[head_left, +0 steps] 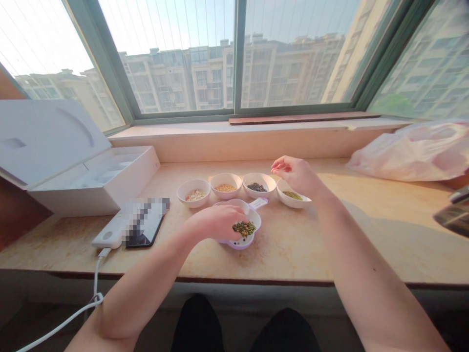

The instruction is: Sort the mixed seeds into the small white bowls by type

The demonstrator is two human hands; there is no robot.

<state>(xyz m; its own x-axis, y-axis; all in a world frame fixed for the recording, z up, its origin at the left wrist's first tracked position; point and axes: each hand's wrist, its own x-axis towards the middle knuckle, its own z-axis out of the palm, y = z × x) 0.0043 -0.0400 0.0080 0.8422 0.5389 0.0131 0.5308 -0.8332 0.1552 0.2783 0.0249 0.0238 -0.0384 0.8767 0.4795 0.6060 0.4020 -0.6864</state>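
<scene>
My left hand (223,222) reaches palm down into a lilac and white dish (252,208) with a short handle. Its thumb and fingers curve around a heap of mixed green, yellow and dark beans (245,228); a few black ones lie loose below. Above the rightmost white bowl (304,201), which holds small green beans (292,195), hangs my right hand (291,171). Its fingertips are pinched together; anything between them is too small to make out. Three more white bowls stand alongside, with black beans (257,187), yellow grains (225,187) and pale flaky pieces (195,195).
A phone (148,225) and a white power bank (110,230) with a cable (95,274) lie left of the dish. Behind them stands an opened white box (128,176). A plastic bag (414,151) rests at the right, and windows rise behind the counter (286,254).
</scene>
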